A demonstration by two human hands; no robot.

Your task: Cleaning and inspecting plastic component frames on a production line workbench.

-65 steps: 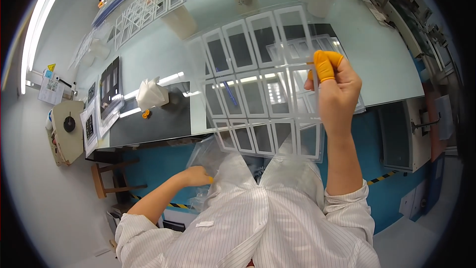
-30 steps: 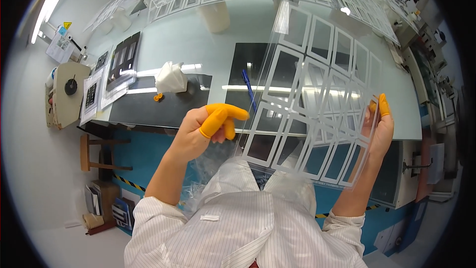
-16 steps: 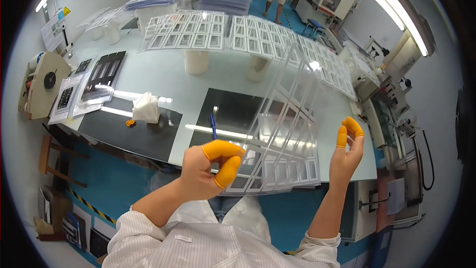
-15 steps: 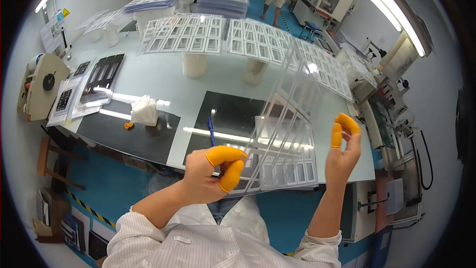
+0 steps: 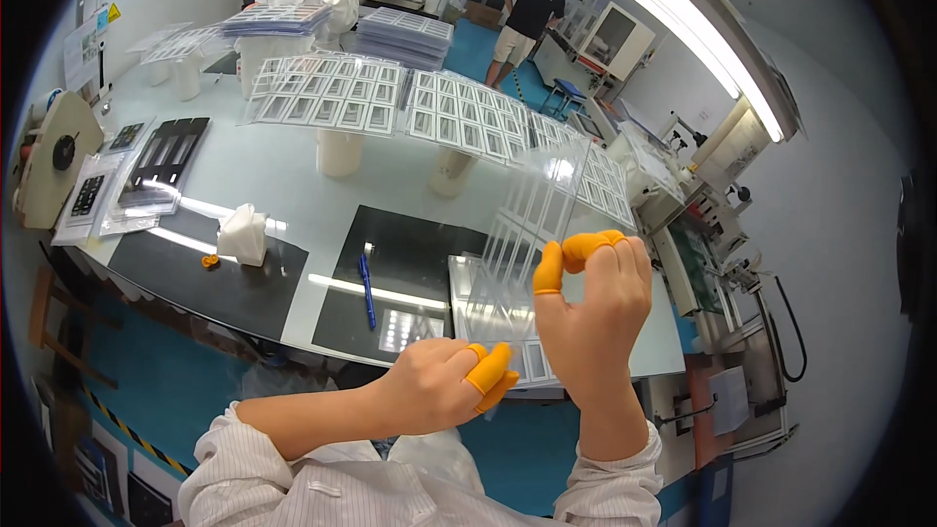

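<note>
A clear plastic sheet point(image 5: 527, 220) with rows of rectangular frames stands tilted above the near right part of the table. My right hand point(image 5: 600, 307) pinches its right edge between thumb and forefinger. Lower and to the left, my left hand point(image 5: 434, 385) is closed near the sheet's lower corner, which its fingers seem to grip; the contact itself is partly hidden. Orange finger cots cover the thumb and forefinger of both hands. Beneath the sheet lies a stack of similar framed sheets point(image 5: 532, 363), partly hidden by my hands.
A blue pen point(image 5: 367, 291) lies on the black mat point(image 5: 337, 317). Left of it are a white tissue bundle point(image 5: 244, 234) and loose orange finger cots point(image 5: 210, 261). Framed sheets point(image 5: 327, 88) rest on white cylinders point(image 5: 339, 151) farther back. Two people are beyond the table.
My right hand has moved in from the right and closed on the sheet's edge. My left hand is lower, and the sheet has swung more upright. The whole view has shifted.
</note>
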